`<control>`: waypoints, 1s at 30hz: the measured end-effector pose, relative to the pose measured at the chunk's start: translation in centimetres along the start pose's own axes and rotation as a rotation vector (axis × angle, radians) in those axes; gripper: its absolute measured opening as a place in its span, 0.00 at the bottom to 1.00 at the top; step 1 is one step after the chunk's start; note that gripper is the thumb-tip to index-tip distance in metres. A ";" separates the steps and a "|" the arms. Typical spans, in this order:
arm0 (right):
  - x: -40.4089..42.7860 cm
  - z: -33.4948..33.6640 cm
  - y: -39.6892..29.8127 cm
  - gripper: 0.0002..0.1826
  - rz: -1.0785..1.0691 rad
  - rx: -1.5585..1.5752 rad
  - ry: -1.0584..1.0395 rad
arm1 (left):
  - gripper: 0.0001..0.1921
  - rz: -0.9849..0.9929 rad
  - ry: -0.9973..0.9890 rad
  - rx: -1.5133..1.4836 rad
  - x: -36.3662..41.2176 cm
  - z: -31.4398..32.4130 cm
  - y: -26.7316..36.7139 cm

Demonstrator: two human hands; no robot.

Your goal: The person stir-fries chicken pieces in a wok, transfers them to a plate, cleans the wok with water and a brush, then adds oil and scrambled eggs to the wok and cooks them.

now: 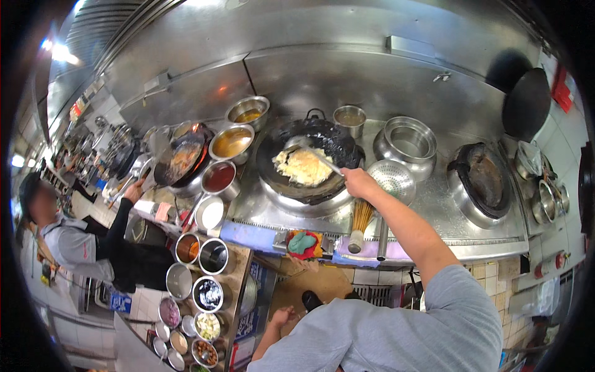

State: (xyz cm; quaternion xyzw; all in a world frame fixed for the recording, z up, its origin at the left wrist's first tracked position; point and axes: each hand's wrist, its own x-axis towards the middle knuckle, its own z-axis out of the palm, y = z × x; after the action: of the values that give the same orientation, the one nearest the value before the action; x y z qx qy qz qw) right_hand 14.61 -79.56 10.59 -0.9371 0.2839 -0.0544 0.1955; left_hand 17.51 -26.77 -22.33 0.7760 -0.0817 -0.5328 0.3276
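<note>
My right hand (361, 182) grips the metal handle of a cooking ladle (320, 159). Its head rests at the far left of a pale yellow mass of what looks like scrambled egg (302, 167) in a black wok (341, 139). The wok sits on a round steel burner ring (288, 204). Down by my body, away from the range, hangs my left hand (283, 317); its fingers look loosely curled, and I cannot make out anything in them. A perforated skimmer (391, 181) and a bamboo wok brush (361, 223) lie just beyond my right forearm.
Left of the wok stand steel bowls of yellow liquid (231, 142) and a pot of red sauce (219, 177). A co-worker (83, 242) holds a pan (183, 156) over flame. Folded cloths (303, 244) lie at the front edge. Right are a steel pot (406, 144) and another burner (481, 181).
</note>
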 end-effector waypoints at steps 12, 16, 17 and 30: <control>-11.8 3.8 1.7 0.25 -0.023 0.399 -0.019 | 0.29 0.192 0.066 0.513 -5.3 12.7 -12.2; -7.2 6.0 -0.4 0.24 0.057 0.420 -0.020 | 0.29 0.086 0.118 0.154 -5.5 12.5 -9.0; -7.1 6.1 -1.4 0.24 0.047 0.404 -0.031 | 0.29 0.048 0.116 -0.064 -5.4 12.3 -7.7; -6.2 5.5 -2.6 0.26 0.188 0.153 0.002 | 0.33 -0.079 -0.427 -0.476 -8.2 2.8 4.6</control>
State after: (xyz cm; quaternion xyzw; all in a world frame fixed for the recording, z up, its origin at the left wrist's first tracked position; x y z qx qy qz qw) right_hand 11.99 -72.31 6.66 -0.8885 0.3659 -0.0585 0.2705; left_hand 12.61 -27.64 -13.83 0.5507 0.0084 -0.6999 0.4547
